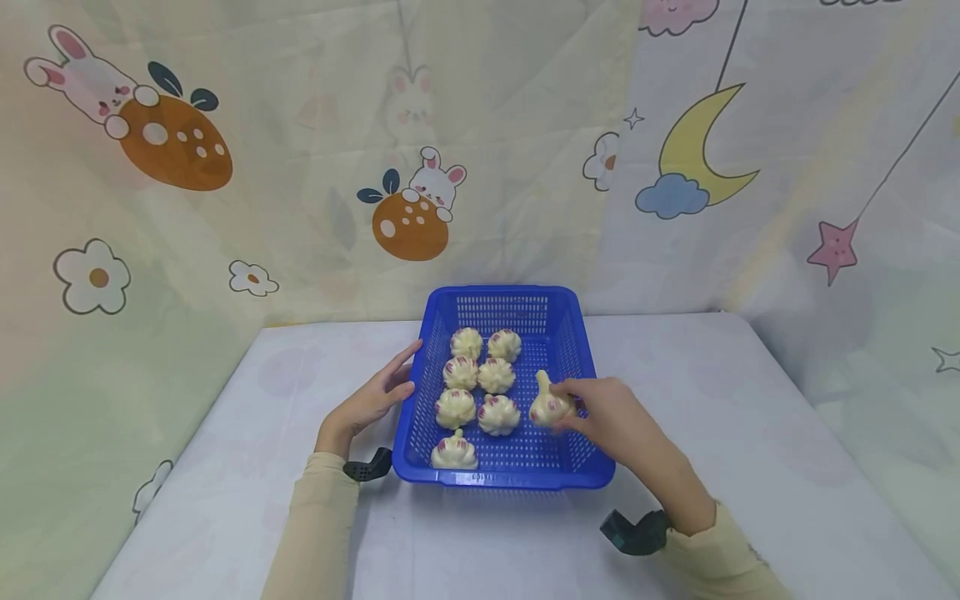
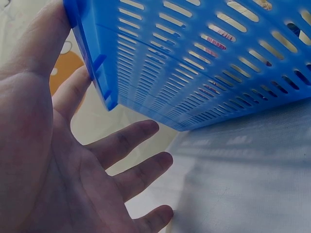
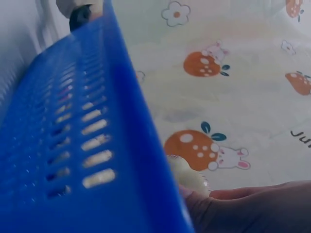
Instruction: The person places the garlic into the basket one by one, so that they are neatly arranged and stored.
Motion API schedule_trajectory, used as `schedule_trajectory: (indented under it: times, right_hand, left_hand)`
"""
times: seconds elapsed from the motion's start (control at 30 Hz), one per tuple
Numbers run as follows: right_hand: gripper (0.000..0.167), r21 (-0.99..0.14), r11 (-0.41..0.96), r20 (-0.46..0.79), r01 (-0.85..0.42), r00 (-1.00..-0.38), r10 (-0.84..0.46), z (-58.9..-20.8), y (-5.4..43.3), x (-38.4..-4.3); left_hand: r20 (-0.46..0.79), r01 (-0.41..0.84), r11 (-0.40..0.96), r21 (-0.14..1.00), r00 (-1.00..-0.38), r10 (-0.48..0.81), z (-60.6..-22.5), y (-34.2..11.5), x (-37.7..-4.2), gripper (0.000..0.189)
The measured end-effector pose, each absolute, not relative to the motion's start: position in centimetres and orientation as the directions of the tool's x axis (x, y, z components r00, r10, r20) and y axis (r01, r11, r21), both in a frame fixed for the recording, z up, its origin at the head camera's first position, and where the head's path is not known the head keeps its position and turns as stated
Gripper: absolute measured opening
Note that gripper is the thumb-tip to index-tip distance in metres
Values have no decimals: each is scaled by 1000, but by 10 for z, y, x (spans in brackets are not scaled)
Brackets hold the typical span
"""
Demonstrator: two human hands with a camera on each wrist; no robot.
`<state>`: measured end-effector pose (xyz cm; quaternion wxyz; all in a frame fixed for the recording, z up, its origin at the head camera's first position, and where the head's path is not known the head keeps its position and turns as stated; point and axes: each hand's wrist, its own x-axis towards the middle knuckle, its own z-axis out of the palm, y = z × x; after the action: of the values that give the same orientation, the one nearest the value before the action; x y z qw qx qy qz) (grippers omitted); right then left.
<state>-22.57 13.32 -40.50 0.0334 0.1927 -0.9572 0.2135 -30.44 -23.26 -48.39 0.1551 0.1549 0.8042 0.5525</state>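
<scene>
My right hand pinches a pale garlic bulb with purple marks between thumb and fingers, its stem pointing up, over the right side of a blue plastic basket. In the right wrist view, the basket wall partly hides this bulb. Straight fingers of my left hand touch the basket's left rim; in the left wrist view, thumb and index finger meet the rim while the other fingers stay spread apart from it. Several more garlic bulbs lie in two columns on the basket's left and middle.
The basket stands on a table with a white cloth. Behind it hangs a curtain printed with rabbits, flowers and a moon. A dark wrist device sits at the right wrist, and another dark device at the left.
</scene>
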Motion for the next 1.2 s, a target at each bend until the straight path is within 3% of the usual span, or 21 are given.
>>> schedule_trajectory:
  times: [0.37, 0.77, 1.2]
  right_hand:
    - [38, -405, 819, 96, -406, -910, -403, -415, 110, -220]
    - [35, -418, 760, 91, -498, -855, -510, -423, 104, -218]
    - [32, -440, 762, 33, -475, -857, -515, -426, 102, -218]
  left_hand:
    - [-91, 63, 346, 936, -907, 412, -485, -232, -305, 69]
    - [-98, 57, 357, 932, -911, 402, -485, -233, -305, 66]
    - [-99, 54, 358, 932, -914, 394, -485, -232, -305, 66]
